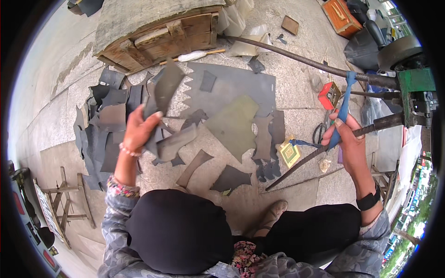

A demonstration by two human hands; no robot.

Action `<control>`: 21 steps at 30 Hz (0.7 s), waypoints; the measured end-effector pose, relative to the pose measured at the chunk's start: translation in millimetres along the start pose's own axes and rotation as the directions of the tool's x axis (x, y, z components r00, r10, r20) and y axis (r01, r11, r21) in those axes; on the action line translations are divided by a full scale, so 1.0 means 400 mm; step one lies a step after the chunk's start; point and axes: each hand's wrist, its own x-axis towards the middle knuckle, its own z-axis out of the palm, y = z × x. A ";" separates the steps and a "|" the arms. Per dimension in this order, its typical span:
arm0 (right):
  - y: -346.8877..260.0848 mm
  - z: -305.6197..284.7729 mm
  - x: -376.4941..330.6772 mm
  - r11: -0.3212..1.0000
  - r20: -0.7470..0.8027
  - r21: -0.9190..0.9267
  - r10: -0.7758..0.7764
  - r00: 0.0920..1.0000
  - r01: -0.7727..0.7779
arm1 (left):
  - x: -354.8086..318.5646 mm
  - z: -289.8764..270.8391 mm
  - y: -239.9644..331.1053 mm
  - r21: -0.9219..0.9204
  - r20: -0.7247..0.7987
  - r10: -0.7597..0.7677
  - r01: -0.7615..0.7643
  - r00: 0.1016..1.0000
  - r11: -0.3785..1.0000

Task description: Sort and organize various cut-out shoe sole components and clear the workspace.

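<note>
I've my left grip (139,129) clamped on dark scrap (168,85), right grip (348,140) on blue strap (343,111)! Printed card (290,154), right of olive sheet (235,123).

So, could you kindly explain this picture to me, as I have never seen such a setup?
There is no robot: a person works bare-handed. The picture comes from a wide fisheye camera worn on the head, looking down, so straight edges bend near the rim. The left hand holds a dark sheet piece beside a pile of scraps. The right hand grips a blue strap at a dark rod. On the ground lie an olive piece and a large grey sheet with one jagged edge. A wooden chest stands beyond.
</note>
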 end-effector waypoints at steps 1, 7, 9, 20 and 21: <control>0.002 0.005 0.000 1.000 -0.004 -0.001 0.002 1.000 -0.002 | -0.030 -0.057 0.013 0.158 -0.080 0.029 -0.017 0.996 0.987; -0.002 0.005 -0.005 1.000 -0.032 0.003 0.016 0.999 -0.016 | -0.150 -0.235 0.056 0.752 -0.247 0.430 -0.108 0.868 0.650; -0.006 0.009 -0.005 1.000 -0.037 0.007 0.024 0.999 -0.024 | -0.157 -0.261 0.044 0.895 -0.272 0.409 0.073 0.871 0.439; -0.005 0.005 0.000 1.000 -0.047 -0.007 0.010 0.999 -0.010 | -0.026 0.223 -0.065 0.810 0.368 0.277 -0.452 0.888 0.373; -0.007 0.005 0.001 1.000 -0.041 -0.017 0.008 0.999 -0.009 | -0.010 0.279 -0.096 0.794 0.401 0.302 -0.493 0.865 0.355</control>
